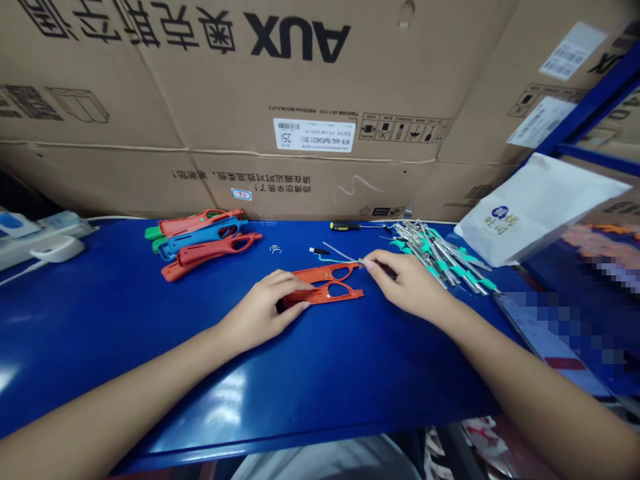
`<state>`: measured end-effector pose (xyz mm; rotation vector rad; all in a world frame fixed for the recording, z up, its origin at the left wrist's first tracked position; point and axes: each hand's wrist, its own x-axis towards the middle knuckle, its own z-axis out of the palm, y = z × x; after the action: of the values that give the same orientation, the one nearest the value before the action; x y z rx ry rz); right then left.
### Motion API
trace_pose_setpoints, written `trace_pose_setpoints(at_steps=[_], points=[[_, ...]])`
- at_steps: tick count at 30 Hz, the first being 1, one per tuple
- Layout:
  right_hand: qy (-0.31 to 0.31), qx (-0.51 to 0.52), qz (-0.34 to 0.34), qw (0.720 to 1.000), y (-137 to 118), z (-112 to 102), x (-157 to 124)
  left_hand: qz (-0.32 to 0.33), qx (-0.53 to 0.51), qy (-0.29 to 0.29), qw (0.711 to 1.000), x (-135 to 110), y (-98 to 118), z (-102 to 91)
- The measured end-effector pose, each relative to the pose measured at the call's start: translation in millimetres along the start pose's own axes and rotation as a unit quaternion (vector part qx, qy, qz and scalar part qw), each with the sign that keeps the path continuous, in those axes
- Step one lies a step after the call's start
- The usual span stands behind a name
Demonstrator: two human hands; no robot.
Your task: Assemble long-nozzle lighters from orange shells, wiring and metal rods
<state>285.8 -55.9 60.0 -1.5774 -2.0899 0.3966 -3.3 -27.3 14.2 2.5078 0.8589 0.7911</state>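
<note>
Fingers of your left hand (264, 309) grip the orange handle halves (321, 295) between the near and far edges of the blue surface (320, 373), while your right hand (413, 283) pinches a half-hidden part (361, 262), where hard tugging could strain the thin wire (333, 260).

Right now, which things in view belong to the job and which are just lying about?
Likely in the job:
- orange shells, held by the left hand
- thin wired piece, at the right hand's fingertips
- probably screwdriver, small loose bits, rods with teal patches, coloured shells

Apparently just lying about:
- white paper bag
- round white device
- power strip
</note>
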Motion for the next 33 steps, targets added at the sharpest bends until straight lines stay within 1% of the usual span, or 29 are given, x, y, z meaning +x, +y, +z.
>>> trace_pose_setpoints(at_steps=[1, 3, 6, 11, 13, 17, 19, 22, 24, 29, 33], points=[[-0.006, 0.008, 0.012, 1.0, 0.4, 3.8, -0.2, 0.001, 0.006, 0.002, 1.0, 0.3, -0.3, -1.2], [-0.007, 0.011, 0.027, 1.0, 2.3, 9.8, -0.1, 0.008, 0.027, -0.017, 0.999, 1.0, -0.4, -4.0], [0.0, 0.01, 0.016, 1.0, 5.9, 13.9, 0.3, 0.005, 0.047, -0.04, 0.998, 1.7, 0.7, -8.3], [0.009, 0.003, -0.006, 1.0, 6.7, 14.6, -2.4, 0.018, 0.061, -0.081, 0.995, 1.0, 6.3, -12.7], [0.016, -0.003, -0.016, 1.0, 5.1, 14.6, -3.7, 0.014, 0.06, -0.08, 0.995, 0.8, 8.8, -12.4], [0.027, -0.006, -0.027, 0.999, 3.0, 13.5, -4.2, 0.012, 0.066, -0.06, 0.996, 0.9, 10.1, -8.9], [0.033, -0.01, -0.028, 0.999, 3.3, 12.6, -3.8, 0.022, 0.078, -0.082, 0.993, 0.6, 8.3, -6.8], [0.042, -0.018, -0.031, 0.998, 4.5, 11.3, -3.8, 0.028, 0.106, -0.141, 0.984, -0.8, 3.5, -4.6], [0.047, -0.022, -0.035, 0.998, 5.0, 10.5, -4.1, 0.02, 0.123, -0.157, 0.98, -1.5, -0.5, -4.1], [0.047, -0.026, -0.04, 0.998, 4.3, 9.4, -4.8, -0.004, 0.133, -0.144, 0.981, 0.2, -10.7, -6.4], [0.052, -0.028, -0.043, 0.997, 4.4, 8.2, -5.0, 0.002, 0.128, -0.098, 0.987, 2.7, -7.3, -11.1]])
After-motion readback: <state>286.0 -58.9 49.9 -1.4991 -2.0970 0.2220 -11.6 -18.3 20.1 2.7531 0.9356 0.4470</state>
